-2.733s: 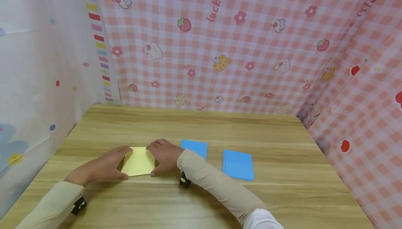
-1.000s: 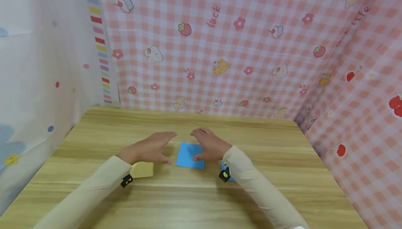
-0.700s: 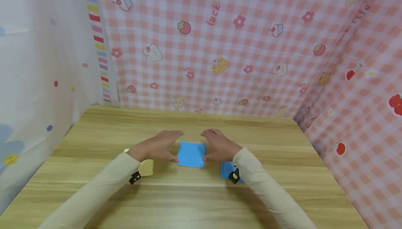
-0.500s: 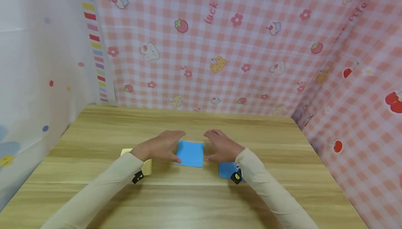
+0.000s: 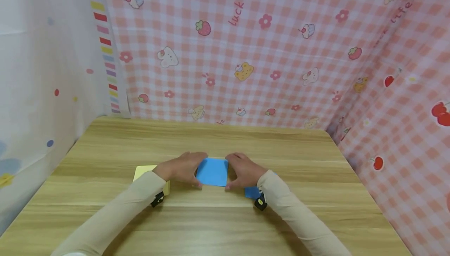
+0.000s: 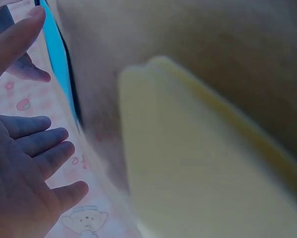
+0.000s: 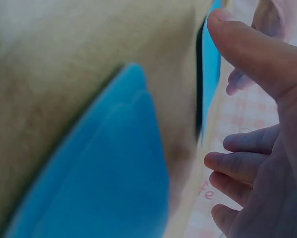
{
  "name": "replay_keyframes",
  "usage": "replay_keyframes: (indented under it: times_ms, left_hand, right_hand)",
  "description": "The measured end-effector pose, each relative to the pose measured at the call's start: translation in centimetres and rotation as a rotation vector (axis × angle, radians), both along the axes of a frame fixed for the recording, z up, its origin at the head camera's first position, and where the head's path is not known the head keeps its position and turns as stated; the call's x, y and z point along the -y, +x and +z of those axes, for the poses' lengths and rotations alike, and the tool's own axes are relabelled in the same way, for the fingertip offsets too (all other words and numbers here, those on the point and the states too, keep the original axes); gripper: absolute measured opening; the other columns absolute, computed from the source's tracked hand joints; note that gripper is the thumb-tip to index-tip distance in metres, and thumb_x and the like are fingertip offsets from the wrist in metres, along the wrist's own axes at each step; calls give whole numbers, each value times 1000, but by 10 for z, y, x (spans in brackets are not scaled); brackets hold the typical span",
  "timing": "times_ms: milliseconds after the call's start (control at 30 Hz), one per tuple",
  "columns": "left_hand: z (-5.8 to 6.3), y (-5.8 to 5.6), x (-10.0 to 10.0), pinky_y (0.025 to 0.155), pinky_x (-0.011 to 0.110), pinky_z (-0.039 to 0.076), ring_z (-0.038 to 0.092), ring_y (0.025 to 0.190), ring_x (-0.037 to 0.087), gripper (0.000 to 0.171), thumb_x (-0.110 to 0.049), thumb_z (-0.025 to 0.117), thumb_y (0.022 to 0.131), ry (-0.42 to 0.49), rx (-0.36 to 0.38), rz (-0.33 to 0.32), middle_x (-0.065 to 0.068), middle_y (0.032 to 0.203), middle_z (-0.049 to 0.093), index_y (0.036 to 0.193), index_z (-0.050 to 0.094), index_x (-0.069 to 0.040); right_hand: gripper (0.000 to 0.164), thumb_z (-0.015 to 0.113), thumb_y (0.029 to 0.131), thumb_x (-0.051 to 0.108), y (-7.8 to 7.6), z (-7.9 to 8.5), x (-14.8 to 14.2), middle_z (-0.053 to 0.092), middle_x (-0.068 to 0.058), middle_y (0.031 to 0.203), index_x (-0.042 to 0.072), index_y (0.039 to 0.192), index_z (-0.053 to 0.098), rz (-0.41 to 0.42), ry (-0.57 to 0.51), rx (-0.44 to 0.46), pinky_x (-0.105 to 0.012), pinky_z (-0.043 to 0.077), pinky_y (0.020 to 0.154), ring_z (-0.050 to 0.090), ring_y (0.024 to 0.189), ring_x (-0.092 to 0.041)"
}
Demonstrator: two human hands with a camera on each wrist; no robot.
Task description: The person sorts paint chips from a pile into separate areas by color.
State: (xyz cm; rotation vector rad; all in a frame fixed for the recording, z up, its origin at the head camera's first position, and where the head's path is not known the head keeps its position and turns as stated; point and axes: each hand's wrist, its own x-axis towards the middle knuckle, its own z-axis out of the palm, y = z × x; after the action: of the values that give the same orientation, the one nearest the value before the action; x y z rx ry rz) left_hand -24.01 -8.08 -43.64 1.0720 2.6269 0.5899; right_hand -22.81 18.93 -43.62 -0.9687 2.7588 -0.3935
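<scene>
A blue paper square (image 5: 212,171) lies flat in the middle of the table. My left hand (image 5: 184,168) is at its left edge, thumb nearer me and fingers toward the back. On the opposite edge is my right hand (image 5: 244,170), placed the same way. Both wrist views show fairly straight fingers, curled round nothing; whether they touch the paper is unclear. Partly under my left forearm sits a stack of yellow paper squares (image 6: 188,163). A second blue stack (image 7: 113,163), its layered edges visible, is mostly hidden beneath my right wrist in the head view.
The wood-grain table (image 5: 211,224) carries all the paper squares. A pink checked cloth (image 5: 218,53) hangs at the back and along the right side. White dotted cloth (image 5: 42,72) covers the left side.
Both hands have left the yellow stack and moved right to the middle blue square. In the last half second they have come down lower beside it, the right hand shifting slightly left.
</scene>
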Motion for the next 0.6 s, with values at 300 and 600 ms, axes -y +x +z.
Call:
replay_keyframes:
  times_ms: [300,600]
  left_hand:
    - [-3,0,-2,117,63,25,48,133,32,94,-34,88,79,-33,22,2,16,147,51,149,39,2]
    - [-4,2,-4,108,52,42,53,123,32,86,-31,87,80,-35,-2,-7,15,140,55,146,44,3]
  right_hand:
    - [100,84,79,50,0,-9,5,47,-15,150,-1,151,37,11,53,-37,-43,34,117,35,143,-34]
    - [94,84,80,47,2,-11,7,51,-15,145,-2,148,42,25,60,-78,-41,37,115,40,139,-33]
